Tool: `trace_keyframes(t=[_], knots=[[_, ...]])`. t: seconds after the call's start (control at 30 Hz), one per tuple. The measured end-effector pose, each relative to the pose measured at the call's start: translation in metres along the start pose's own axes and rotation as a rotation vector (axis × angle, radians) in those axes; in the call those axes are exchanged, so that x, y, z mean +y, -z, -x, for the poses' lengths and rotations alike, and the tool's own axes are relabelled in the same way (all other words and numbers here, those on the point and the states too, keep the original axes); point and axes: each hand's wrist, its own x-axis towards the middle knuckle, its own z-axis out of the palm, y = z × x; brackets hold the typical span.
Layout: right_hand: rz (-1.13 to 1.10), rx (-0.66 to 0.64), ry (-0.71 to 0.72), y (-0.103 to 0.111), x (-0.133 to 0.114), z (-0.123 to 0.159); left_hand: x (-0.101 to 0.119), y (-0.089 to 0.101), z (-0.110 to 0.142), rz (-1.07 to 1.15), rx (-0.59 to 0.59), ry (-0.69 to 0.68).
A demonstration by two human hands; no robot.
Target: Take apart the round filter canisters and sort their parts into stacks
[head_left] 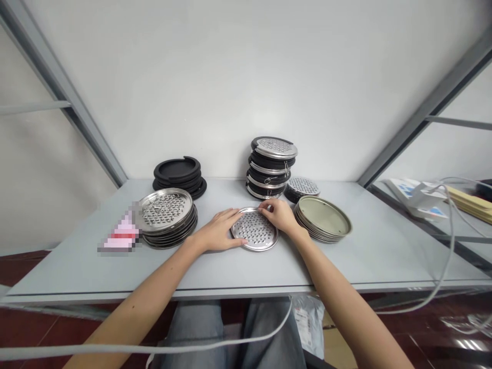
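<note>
A round metal grater (254, 230) lies face up on the table, a shallow disc with raised, punched teeth and a smooth rim. My left hand (221, 230) grips its left side, fingers along the far edge and thumb over the near left rim. At its far right edge, my right hand (280, 214) has thumb and forefinger pinched together over the rim. Whatever is between those fingertips is too small or hidden to make out. The right wrist rests close to a stack of olive-green round lids (325, 218).
More graters form a stack (165, 210) at left, beside a pixelated pink item (123, 236). Black rings (177, 171) stand behind. A tall pile of graters in black rings (272, 166) stands at the back, near another grater (303, 185). A white cable (230, 342) crosses in front.
</note>
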Motion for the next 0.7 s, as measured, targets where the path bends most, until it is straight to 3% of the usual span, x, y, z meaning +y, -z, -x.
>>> trace_keyframes(t=[0.7], knots=[[0.003, -0.114, 0.01, 0.0009, 0.0044, 0.0, 0.0018, 0.0021, 0.0005, -0.002, -0.028, 0.017]])
